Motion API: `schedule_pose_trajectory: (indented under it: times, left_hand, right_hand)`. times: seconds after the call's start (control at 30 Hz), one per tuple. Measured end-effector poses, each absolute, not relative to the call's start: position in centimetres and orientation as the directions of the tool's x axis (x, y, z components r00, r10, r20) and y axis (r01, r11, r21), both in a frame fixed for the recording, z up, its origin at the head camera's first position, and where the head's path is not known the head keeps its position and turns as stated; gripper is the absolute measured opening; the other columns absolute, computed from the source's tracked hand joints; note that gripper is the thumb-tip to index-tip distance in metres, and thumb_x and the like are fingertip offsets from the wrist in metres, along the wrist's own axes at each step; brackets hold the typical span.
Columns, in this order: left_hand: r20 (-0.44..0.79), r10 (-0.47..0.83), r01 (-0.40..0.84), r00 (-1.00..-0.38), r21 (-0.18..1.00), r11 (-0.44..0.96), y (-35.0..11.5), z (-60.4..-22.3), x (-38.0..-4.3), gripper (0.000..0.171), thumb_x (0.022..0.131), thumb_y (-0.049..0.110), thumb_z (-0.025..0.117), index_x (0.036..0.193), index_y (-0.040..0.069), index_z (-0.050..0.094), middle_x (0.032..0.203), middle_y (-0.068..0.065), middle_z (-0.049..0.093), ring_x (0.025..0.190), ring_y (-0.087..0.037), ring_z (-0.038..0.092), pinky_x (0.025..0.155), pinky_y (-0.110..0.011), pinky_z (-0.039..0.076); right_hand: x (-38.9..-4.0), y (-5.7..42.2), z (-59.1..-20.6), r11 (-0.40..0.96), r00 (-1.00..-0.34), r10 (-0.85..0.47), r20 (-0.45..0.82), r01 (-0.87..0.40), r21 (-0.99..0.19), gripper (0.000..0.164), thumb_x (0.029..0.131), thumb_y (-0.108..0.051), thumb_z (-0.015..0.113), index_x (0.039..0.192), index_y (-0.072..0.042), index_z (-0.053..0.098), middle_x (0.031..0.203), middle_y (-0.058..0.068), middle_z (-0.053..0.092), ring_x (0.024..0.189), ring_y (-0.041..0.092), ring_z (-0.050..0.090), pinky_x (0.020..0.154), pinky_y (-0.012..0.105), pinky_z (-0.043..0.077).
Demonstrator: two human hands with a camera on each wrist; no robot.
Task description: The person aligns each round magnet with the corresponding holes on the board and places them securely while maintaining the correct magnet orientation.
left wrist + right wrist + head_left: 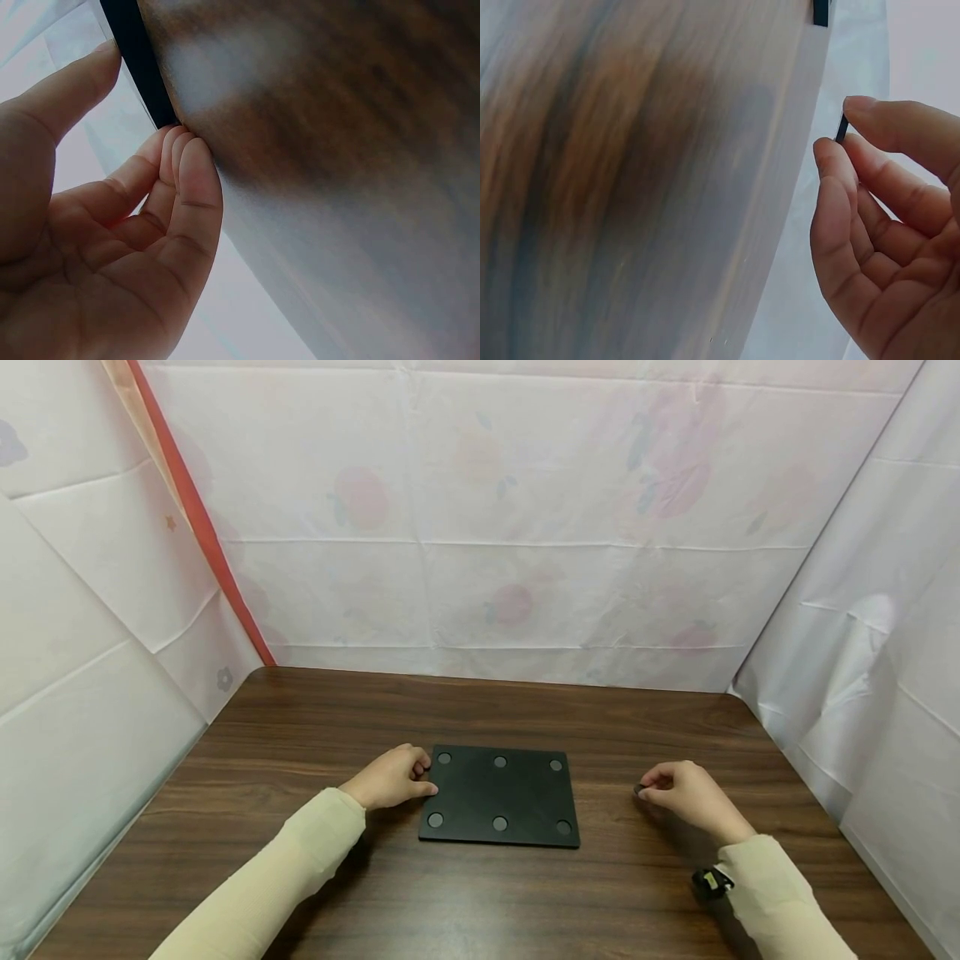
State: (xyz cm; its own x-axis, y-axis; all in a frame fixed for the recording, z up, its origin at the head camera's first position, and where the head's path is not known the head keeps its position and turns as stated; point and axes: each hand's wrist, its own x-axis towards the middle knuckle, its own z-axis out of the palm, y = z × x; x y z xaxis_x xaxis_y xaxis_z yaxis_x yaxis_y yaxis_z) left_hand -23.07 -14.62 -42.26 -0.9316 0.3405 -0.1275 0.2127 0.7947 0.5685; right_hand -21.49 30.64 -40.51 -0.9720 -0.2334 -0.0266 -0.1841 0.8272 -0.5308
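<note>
A flat black board [498, 795] lies on the table, with several round spots along its far and near edges. Most spots look grey; the near right one [564, 827] is darker. My left hand [393, 777] holds the board's left edge, the thumb on its upper side and the curled fingers against the rim, as the left wrist view shows. To the right of the board, my right hand [693, 797] pinches a small thin dark piece [841, 128] between thumb and fingertips, just above the table. Seen edge-on in the right wrist view, its full outline is hidden.
The brown wood-grain table [480, 893] extends on all sides of the board. A pale printed curtain [480, 527] hangs behind it, with more cloth at both sides. A small black device [711, 883] is at the right wrist.
</note>
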Motion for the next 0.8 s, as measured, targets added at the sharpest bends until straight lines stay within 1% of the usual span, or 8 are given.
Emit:
schedule_pose_trajectory:
  times: [0.23,0.53,0.8]
  left_hand:
    - [-0.126,0.343,0.215,-0.931,0.568,0.795,-14.6,-42.2,-23.0,0.040,0.087,0.023,0.076,0.116,0.001,0.061,0.106,-0.008,0.059,0.096,-0.019,0.057,0.088,-0.039,0.051]
    - [-0.130,0.340,0.210,-0.932,0.570,0.794,-14.6,-42.2,-23.0,0.040,0.087,0.023,0.076,0.117,0.001,0.061,0.107,-0.009,0.060,0.097,-0.020,0.058,0.088,-0.040,0.051]
    - [-0.139,0.337,0.202,-0.931,0.572,0.795,-14.6,-42.1,-22.9,0.042,0.087,0.024,0.076,0.118,0.001,0.061,0.107,-0.009,0.059,0.098,-0.020,0.058,0.089,-0.039,0.051]
  right_hand:
    - [-21.3,29.2,-40.4,0.802,-0.969,-0.244,-0.021,-0.190,-0.566,0.010,0.089,-0.016,0.071,0.095,-0.008,0.072,0.086,0.001,0.070,0.074,0.011,0.061,0.062,0.025,0.049]
    - [-20.9,27.0,-39.9,0.784,-0.962,-0.272,-0.010,-0.216,-0.582,0.010,0.089,-0.016,0.072,0.096,-0.009,0.072,0.088,0.000,0.069,0.077,0.011,0.061,0.063,0.024,0.050]
    - [-20.6,25.0,-39.7,0.759,-0.941,-0.338,0.025,-0.288,-0.583,0.007,0.088,-0.015,0.072,0.093,-0.011,0.072,0.084,-0.003,0.069,0.074,0.007,0.061,0.063,0.022,0.051]
